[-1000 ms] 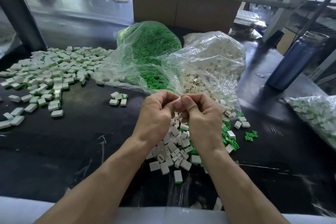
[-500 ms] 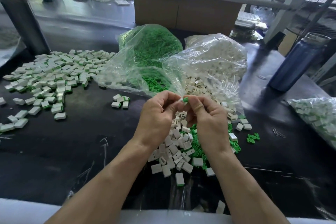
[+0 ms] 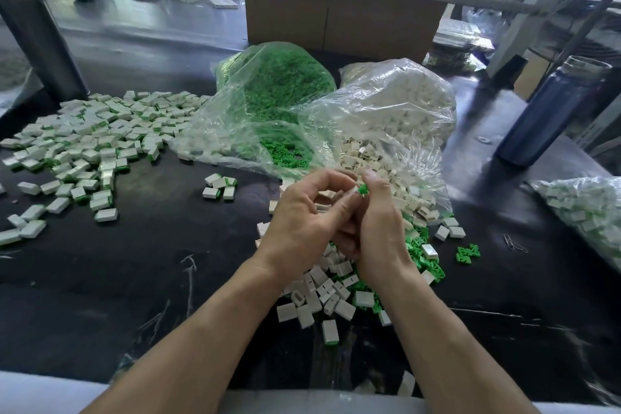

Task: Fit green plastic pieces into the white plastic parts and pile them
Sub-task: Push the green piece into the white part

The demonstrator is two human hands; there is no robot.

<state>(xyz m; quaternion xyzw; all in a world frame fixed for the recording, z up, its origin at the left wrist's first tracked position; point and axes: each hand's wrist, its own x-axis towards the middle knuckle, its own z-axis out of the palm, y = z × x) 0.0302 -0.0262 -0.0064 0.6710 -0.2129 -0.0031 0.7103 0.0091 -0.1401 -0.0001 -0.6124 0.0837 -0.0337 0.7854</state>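
Along the bottom edge of the frame runs a pale strip, the near edge of the black desk; scratches mark its bare dark top at lower left. Just above, at lower centre, loose white parts and green pieces lie heaped together, partly hidden under both forearms. At centre the right hand pinches one green piece in a narrow grip of thumb and finger. The left hand touches it, fingers curled; what its grip holds, I cannot tell, though something white shows between the fingers. Four finished parts sit apart, left of the hands, and a wide pile of finished parts spreads over the left of the frame. Behind the hands, two clear bags lean together: the bag of green pieces and the bag of white parts, both open toward the hands. At right stands a blue bottle; a third bag is cut off by the right edge. A cardboard box fills the upper centre, with a dark post at upper left. The room beyond is blurred.
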